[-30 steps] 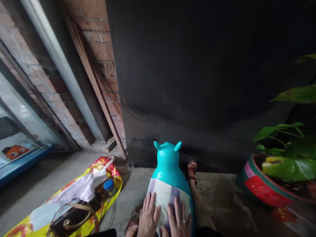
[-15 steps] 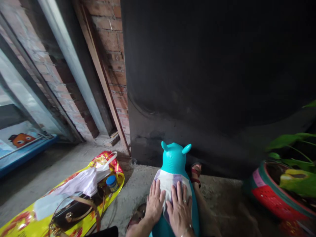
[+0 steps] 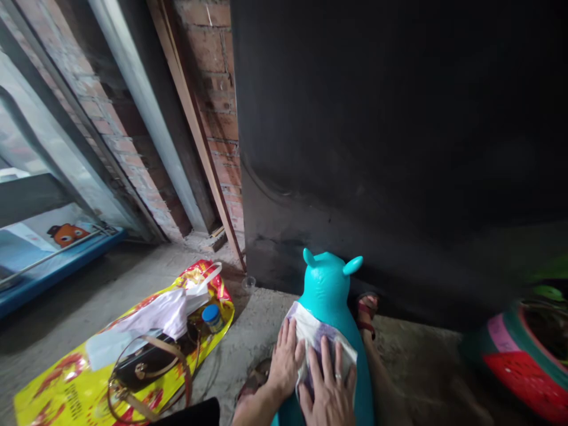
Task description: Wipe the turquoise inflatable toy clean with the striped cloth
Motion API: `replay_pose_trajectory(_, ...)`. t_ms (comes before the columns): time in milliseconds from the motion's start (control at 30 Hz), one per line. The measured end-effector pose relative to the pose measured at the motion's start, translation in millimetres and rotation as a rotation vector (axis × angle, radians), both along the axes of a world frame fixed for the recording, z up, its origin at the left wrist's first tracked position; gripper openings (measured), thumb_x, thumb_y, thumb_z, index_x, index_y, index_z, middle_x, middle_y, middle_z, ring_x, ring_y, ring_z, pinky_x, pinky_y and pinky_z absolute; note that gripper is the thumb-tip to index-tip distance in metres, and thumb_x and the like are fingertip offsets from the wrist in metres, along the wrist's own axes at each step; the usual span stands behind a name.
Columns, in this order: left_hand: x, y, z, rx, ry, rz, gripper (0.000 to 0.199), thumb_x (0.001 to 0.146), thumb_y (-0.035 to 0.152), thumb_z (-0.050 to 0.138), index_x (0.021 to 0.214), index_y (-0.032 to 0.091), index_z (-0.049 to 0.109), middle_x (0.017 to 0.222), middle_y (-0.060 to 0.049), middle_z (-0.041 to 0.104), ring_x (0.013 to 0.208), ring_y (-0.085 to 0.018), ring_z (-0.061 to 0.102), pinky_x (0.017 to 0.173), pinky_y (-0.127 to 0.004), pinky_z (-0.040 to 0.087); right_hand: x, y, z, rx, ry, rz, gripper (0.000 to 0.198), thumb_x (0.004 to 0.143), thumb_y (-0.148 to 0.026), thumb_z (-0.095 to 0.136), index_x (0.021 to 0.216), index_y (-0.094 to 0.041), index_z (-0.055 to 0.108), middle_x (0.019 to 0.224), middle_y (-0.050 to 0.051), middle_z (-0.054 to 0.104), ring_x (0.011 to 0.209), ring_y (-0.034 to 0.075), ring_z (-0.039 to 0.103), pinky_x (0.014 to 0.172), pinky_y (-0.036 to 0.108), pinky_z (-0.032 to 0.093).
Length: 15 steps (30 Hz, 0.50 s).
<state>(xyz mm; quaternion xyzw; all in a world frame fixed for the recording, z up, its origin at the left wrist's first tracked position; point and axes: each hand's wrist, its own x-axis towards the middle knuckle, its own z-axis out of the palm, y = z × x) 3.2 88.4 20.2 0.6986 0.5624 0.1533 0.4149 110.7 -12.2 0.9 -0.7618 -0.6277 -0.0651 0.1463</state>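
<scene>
A turquoise inflatable animal toy [image 3: 326, 283] with two small ears stands between my feet, its head toward the dark panel. Over its back lies a white and purple cloth [image 3: 310, 325]. My left hand [image 3: 286, 362] rests flat on the cloth's left side, fingers stretched out. On the right part of the cloth, my right hand [image 3: 329, 384] is pressed flat with fingers spread, a ring on one finger. Both palms hide part of the cloth and the toy's back.
At left, a yellow and red plastic bag [image 3: 48, 387] lies under a black handbag [image 3: 146, 361], a pale cloth [image 3: 155, 316] and a blue-lidded jar [image 3: 213, 319]. A potted plant [image 3: 517, 349] stands right. A large dark panel [image 3: 377, 148] blocks the front.
The view has shifted, so the surroundings sit further right. On the toy, the cloth looks turned a little, its right corner sticking out more. Both hands stay flat on it.
</scene>
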Motion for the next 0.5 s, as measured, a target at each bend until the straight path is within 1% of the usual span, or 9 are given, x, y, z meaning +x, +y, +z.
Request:
replay_pose_trajectory(67, 6, 20, -1.7, 0.010, -0.027, -0.008, 0.073, 0.089, 0.048, 0.027, 0.151, 0.009, 0.024, 0.163, -0.003, 0.019, 0.152, -0.016, 0.008, 0.124, -0.030, 0.008, 2, 21, 10, -0.022, 0.015, 0.010, 0.066, 0.087, -0.042, 0.048, 0.150, -0.039, 0.027, 0.160, 0.002, 0.019, 0.147, 0.040, 0.010, 0.109, 0.074, 0.015)
replay_pose_trajectory(133, 11, 36, -4.7, 0.009, -0.042, -0.007, 0.073, 0.090, 0.049, 0.023, 0.152, 0.010, 0.024, 0.163, -0.001, 0.021, 0.151, -0.015, 0.010, 0.123, -0.025, 0.008, 5, 38, 19, -0.054, 0.036, 0.028, 0.069, 0.088, -0.041, 0.047, 0.151, -0.041, 0.020, 0.162, 0.000, 0.013, 0.148, 0.038, 0.006, 0.110, 0.073, 0.012)
replay_pose_trajectory(233, 14, 43, -4.9, -0.006, -0.054, 0.000, 0.074, 0.090, 0.053, 0.020, 0.152, 0.013, 0.024, 0.163, 0.001, 0.021, 0.151, -0.013, 0.012, 0.120, -0.017, 0.008, 8, 48, 29, -0.065, 0.049, 0.045, 0.072, 0.088, -0.040, 0.048, 0.152, -0.041, 0.015, 0.162, 0.000, 0.009, 0.148, 0.038, 0.004, 0.110, 0.074, 0.011)
replay_pose_trajectory(300, 10, 35, -2.1, -0.015, -0.054, 0.008, 0.075, 0.090, 0.053, 0.019, 0.152, 0.011, 0.023, 0.163, 0.000, 0.020, 0.151, -0.013, 0.011, 0.120, -0.017, 0.007, 7, 42, 29, -0.044, 0.039, 0.058, 0.073, 0.087, -0.039, 0.050, 0.152, -0.040, 0.016, 0.162, 0.001, 0.012, 0.148, 0.039, 0.007, 0.110, 0.074, 0.014)
replay_pose_trajectory(367, 1, 16, -1.6, -0.028, -0.048, 0.017, 0.077, 0.089, 0.052, 0.020, 0.151, 0.006, 0.023, 0.163, -0.005, 0.019, 0.151, -0.016, 0.010, 0.122, -0.022, 0.009, 3, 26, 20, -0.025, 0.015, 0.078, 0.072, 0.085, -0.039, 0.052, 0.151, -0.039, 0.022, 0.160, 0.002, 0.018, 0.147, 0.040, 0.014, 0.109, 0.073, 0.018)
replay_pose_trajectory(433, -12, -10, -7.9, -0.044, -0.043, 0.027, 0.078, 0.088, 0.053, 0.024, 0.151, 0.005, 0.024, 0.163, -0.006, 0.019, 0.151, -0.018, 0.010, 0.123, -0.027, 0.012, -6, 1, 4, -0.009, -0.018, 0.088, 0.066, 0.085, -0.039, 0.053, 0.147, -0.037, 0.035, 0.156, 0.004, 0.030, 0.144, 0.041, 0.023, 0.107, 0.073, 0.023)
replay_pose_trajectory(500, -27, -38, -21.8, -0.055, -0.039, 0.032, 0.078, 0.087, 0.055, 0.028, 0.151, 0.011, 0.027, 0.162, -0.004, 0.021, 0.151, -0.017, 0.011, 0.123, -0.029, 0.014, -15, -27, -17, 0.023, -0.047, 0.046, 0.050, 0.088, -0.036, 0.051, 0.138, -0.040, 0.050, 0.148, 0.004, 0.044, 0.140, 0.040, 0.034, 0.106, 0.072, 0.026)
